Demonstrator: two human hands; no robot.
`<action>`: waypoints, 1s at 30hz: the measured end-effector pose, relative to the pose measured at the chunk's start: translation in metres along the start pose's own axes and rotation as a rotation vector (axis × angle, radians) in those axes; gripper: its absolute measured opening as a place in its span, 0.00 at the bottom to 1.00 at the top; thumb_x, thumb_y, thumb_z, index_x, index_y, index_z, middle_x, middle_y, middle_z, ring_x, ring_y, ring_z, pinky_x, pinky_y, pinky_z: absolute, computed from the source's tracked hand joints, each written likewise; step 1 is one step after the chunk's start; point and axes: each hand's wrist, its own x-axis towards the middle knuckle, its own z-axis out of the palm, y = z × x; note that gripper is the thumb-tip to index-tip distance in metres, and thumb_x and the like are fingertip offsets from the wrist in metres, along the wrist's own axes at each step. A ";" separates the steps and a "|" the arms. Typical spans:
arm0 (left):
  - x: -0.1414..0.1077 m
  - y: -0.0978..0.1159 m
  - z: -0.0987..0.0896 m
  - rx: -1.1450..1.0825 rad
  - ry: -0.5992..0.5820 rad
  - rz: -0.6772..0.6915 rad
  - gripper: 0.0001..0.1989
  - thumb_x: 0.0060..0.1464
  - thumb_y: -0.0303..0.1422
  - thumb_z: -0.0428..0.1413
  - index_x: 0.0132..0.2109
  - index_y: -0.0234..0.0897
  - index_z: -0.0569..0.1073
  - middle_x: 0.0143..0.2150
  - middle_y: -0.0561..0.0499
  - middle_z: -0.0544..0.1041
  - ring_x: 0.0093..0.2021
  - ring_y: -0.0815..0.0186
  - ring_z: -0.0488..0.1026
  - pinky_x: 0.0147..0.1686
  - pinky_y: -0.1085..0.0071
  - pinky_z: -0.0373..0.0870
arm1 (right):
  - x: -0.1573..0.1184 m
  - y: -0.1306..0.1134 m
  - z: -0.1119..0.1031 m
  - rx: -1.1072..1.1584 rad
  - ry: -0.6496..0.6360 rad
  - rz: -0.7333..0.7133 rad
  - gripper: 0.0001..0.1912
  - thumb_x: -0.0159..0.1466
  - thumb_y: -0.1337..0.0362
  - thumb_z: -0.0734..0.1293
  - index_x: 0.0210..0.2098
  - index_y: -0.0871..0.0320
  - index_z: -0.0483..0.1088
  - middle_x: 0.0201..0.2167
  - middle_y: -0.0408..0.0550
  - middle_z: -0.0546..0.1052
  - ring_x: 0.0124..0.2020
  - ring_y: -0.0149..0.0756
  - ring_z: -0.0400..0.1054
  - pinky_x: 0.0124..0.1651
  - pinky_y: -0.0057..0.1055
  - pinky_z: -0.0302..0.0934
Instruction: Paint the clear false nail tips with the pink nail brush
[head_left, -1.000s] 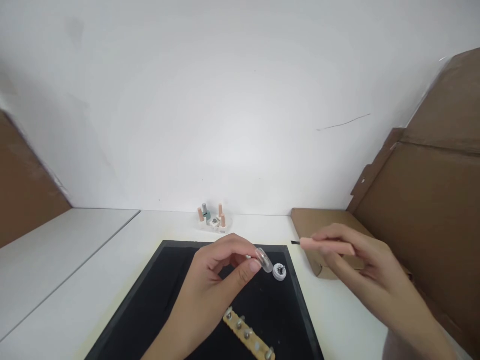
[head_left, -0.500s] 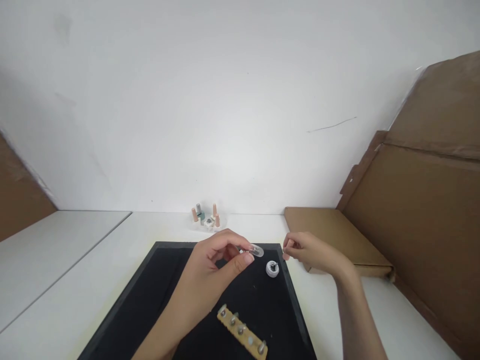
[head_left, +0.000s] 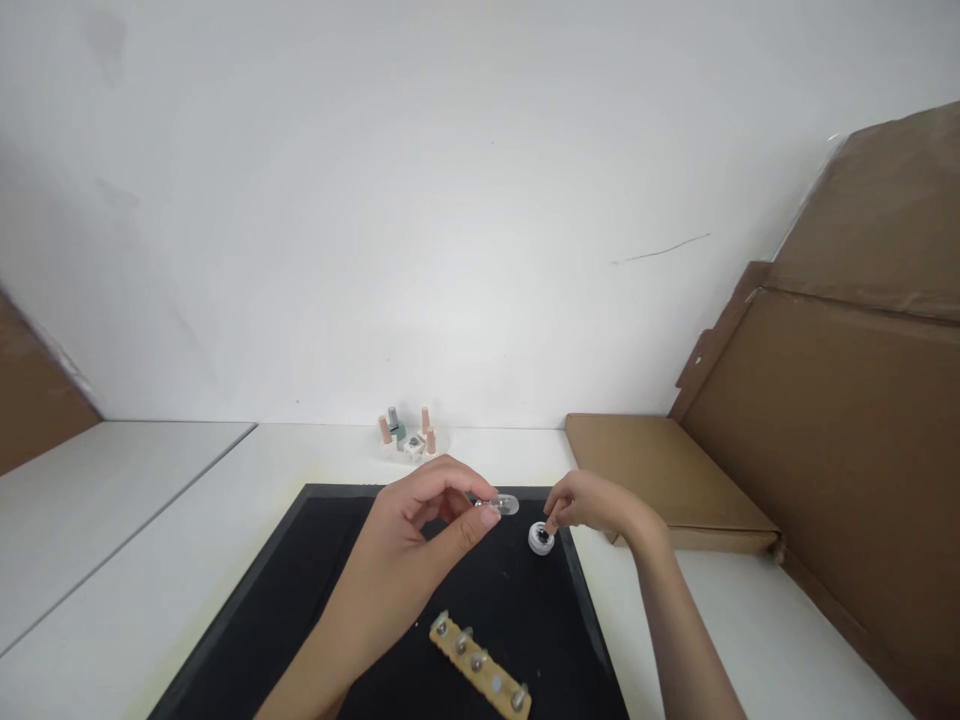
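My left hand [head_left: 427, 540] is closed in a pinch above the black mat. Between its thumb and forefinger is a clear false nail [head_left: 508, 505], its rounded end pointing right; what supports its base is mostly hidden by the fingers. My right hand [head_left: 585, 503] is closed around a peach-capped nail polish brush [head_left: 551, 525], held tip down. The brush end is over or in a small white round pot [head_left: 541, 546] with a dark middle; how deep it reaches I cannot tell. Below the left hand lies a yellowish strip [head_left: 480, 668] bearing several clear nail tips on small stands.
The black mat [head_left: 300, 580] covers the front of the white table [head_left: 180, 560]. At the back, a clear holder [head_left: 412, 452] carries several nail polish bottles with peach and grey caps. A flat cardboard box [head_left: 660, 480] lies to the right, beside an upright cardboard panel [head_left: 840, 420].
My right hand has moved left with the brush, from beside the pot to its opening. The left hand has shifted slightly, and the false nail now lies more level.
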 end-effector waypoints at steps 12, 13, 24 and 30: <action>0.000 0.001 -0.001 -0.030 -0.038 -0.024 0.03 0.57 0.29 0.62 0.34 0.39 0.80 0.31 0.53 0.75 0.29 0.69 0.69 0.31 0.74 0.66 | 0.013 -0.006 0.007 -0.084 -0.022 0.023 0.15 0.68 0.59 0.67 0.52 0.58 0.72 0.53 0.51 0.75 0.49 0.42 0.73 0.49 0.43 0.71; 0.001 0.002 -0.001 -0.031 -0.039 -0.024 0.03 0.57 0.29 0.61 0.34 0.39 0.79 0.31 0.53 0.75 0.29 0.69 0.69 0.31 0.74 0.66 | 0.012 -0.006 0.007 -0.083 -0.017 0.018 0.15 0.68 0.59 0.67 0.52 0.58 0.72 0.53 0.51 0.75 0.49 0.42 0.73 0.49 0.43 0.71; 0.002 -0.001 -0.002 -0.036 -0.049 -0.018 0.03 0.56 0.29 0.61 0.34 0.40 0.79 0.30 0.55 0.74 0.28 0.70 0.68 0.30 0.75 0.65 | 0.019 -0.006 0.009 -0.081 -0.013 0.029 0.15 0.68 0.59 0.68 0.52 0.59 0.72 0.53 0.51 0.75 0.48 0.42 0.73 0.48 0.43 0.71; 0.001 0.002 -0.003 -0.041 -0.055 -0.026 0.03 0.56 0.30 0.62 0.34 0.40 0.79 0.30 0.55 0.73 0.28 0.71 0.67 0.30 0.75 0.64 | 0.016 -0.008 0.009 -0.087 -0.014 0.015 0.15 0.68 0.59 0.67 0.52 0.58 0.72 0.54 0.51 0.75 0.49 0.42 0.73 0.49 0.43 0.71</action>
